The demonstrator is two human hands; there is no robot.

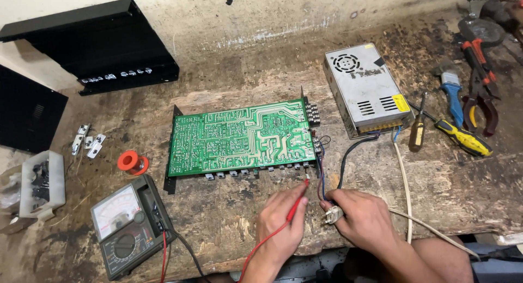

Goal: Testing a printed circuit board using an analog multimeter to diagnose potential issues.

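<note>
Left hand (pixel 280 223) pinches the red multimeter probe (pixel 297 205), tip at the lower right corner of the green circuit board (pixel 239 137). Right hand (pixel 365 220) is closed around a small connector plug (pixel 333 214) with wires running up to the board's edge. Board lies solder side up, mid desk (pixel 229 217). Analog multimeter (pixel 128 226) sits lower left, red solder spool (pixel 131 162) just above it. Metal power supply (pixel 368 87) to the board's right; screwdrivers (pixel 463 137) and pliers (pixel 482 98) beyond it.

Even soft light, sharp ctr, slight edge warp, faint shadows
</note>
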